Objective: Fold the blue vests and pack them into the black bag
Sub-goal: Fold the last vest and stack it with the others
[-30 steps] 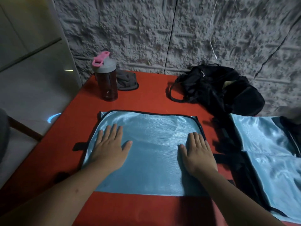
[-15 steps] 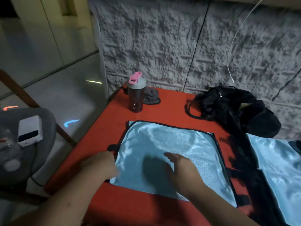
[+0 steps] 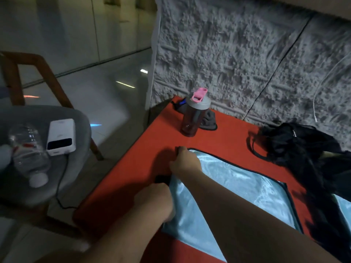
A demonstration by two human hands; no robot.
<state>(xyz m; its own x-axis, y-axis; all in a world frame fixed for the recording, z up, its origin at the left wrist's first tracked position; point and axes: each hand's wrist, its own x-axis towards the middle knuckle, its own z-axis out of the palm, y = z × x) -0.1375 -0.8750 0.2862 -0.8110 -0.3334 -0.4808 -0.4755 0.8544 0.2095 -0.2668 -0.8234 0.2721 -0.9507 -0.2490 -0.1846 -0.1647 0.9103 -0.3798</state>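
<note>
A shiny blue vest (image 3: pixel 237 188) with black trim lies flat on the red table (image 3: pixel 228 135). My left hand (image 3: pixel 155 200) grips its left edge near the front corner, fingers curled over the cloth. My right hand (image 3: pixel 185 160) reaches across and grips the far left corner. The black bag (image 3: pixel 296 145) sits crumpled at the back right by the wall. A strip of a second blue vest (image 3: pixel 343 207) shows at the right edge, among black straps.
A dark bottle with a pink lid (image 3: pixel 195 114) stands at the table's back left, in front of a grey cloth (image 3: pixel 209 120). Left of the table, a grey chair (image 3: pixel 47 186) holds a white power bank (image 3: pixel 60 136) and a plastic bottle (image 3: pixel 28 154).
Both hands have left the flat top of the vest and moved to its left edge, where they now grip it. The view has swung left, so the chair shows.
</note>
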